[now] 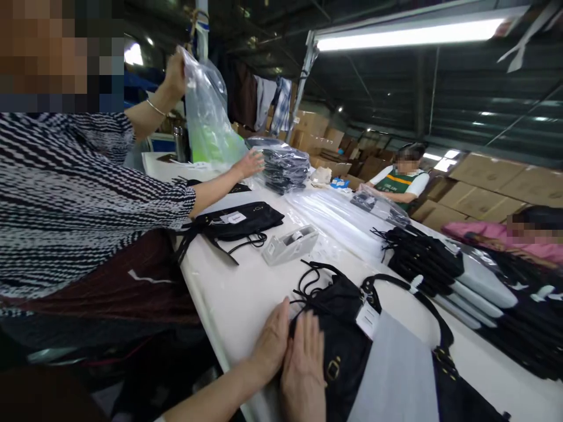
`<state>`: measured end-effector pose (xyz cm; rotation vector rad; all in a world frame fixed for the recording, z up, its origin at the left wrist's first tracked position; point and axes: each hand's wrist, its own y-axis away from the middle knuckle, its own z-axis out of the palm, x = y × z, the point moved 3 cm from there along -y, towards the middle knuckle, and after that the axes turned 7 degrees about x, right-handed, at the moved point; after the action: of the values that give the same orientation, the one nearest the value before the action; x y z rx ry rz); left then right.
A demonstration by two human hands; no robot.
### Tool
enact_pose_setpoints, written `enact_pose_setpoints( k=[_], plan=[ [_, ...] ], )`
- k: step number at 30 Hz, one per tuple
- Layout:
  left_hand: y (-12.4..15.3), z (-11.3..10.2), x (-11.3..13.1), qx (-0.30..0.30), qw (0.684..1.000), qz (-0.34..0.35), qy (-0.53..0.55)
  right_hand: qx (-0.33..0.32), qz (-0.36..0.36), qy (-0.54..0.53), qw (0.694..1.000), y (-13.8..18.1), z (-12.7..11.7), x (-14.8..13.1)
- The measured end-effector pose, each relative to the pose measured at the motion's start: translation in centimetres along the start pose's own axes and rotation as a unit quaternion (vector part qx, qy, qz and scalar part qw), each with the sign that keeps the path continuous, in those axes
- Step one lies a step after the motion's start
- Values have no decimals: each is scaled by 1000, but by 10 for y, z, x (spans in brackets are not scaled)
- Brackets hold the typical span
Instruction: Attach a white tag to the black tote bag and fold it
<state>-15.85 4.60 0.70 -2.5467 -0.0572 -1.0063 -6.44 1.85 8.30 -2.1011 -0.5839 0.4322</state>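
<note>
Both hands lie flat and open, side by side, holding nothing. The left hand (271, 343) rests on the white table (237, 299) at its near edge, fingertips touching the black fabric bag with thin straps and a white tag (341, 328). The right hand (303, 366) presses the bag's near-left end and is the nearer. The bag's length runs away rightward, under a grey sheet (393, 375).

Both hands lie flat, the left hand (273, 343) and right hand (303, 366) pressing a black bag (347, 346) on the white table (233, 299).
</note>
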Motion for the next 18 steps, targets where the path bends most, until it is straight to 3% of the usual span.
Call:
enact_pose_setpoints(
  k=[2,4,7,10,12,16,18],
  plan=[
    [2,4,-10,15,1000,-11,-3,-75,-2,41,996,31,32,3],
    [-2,0,-12,11,1000,-9,-21,-108,2,53,993,54,52,8],
    [-26,-17,4,-5,999,-7,-35,-87,-1,64,994,64,57,12],
    [-65,-25,34,-72,997,-23,-8,-69,-2,79,994,60,55,8],
    [-90,-15,52,-125,992,-33,-8,-58,29,72,995,58,58,4],
    [-122,28,72,-219,974,-55,4,0,131,48,990,68,70,4],
    [-133,48,77,-240,967,-83,4,-3,117,35,993,77,75,9]
  ],
)
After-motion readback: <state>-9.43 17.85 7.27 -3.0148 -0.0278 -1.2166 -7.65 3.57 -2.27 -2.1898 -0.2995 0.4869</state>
